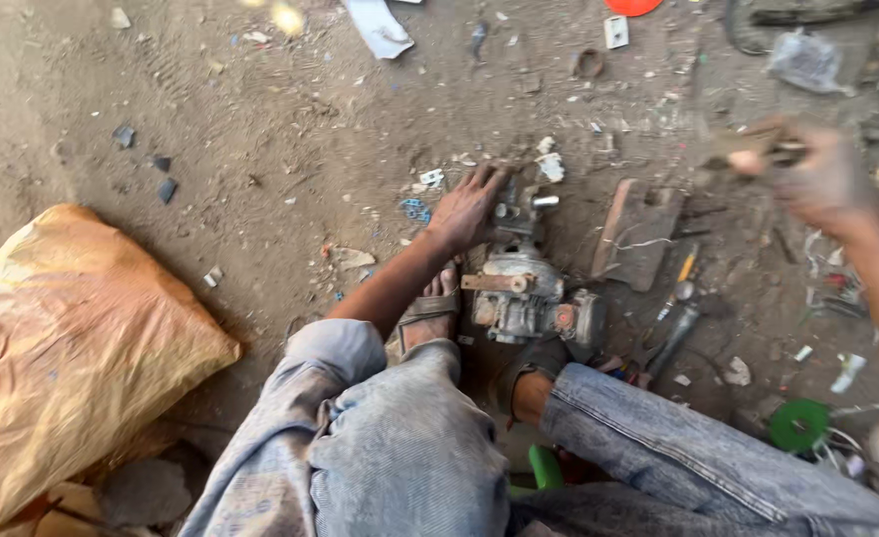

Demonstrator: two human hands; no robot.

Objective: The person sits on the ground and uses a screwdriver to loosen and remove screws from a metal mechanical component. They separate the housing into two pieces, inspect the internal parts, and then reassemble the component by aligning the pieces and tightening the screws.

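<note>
The left hand (467, 209) is lying open-palmed on the greasy metal engine part (524, 288), sitting on the dirt between the feet; probably heavy, rigid, slippery; the blurred right hand (817, 179) is gripping a small tool (763, 154).

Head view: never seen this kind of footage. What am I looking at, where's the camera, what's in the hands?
There is one picture, from a camera on the person's head, looking down past their knees in faded grey jeans at a dirt floor.

No machine does the work, only two bare hands. The left hand presses down on a grimy grey metal engine-like part that stands on the ground between the sandalled feet. The right hand is raised at the right and blurred by motion; it seems to grip something small, but I cannot tell what.

Around them lie a bulging orange-yellow plastic sack, a flat rusty brown metal plate, a screwdriver with a yellow handle, a green round spool and scattered scraps.
</note>
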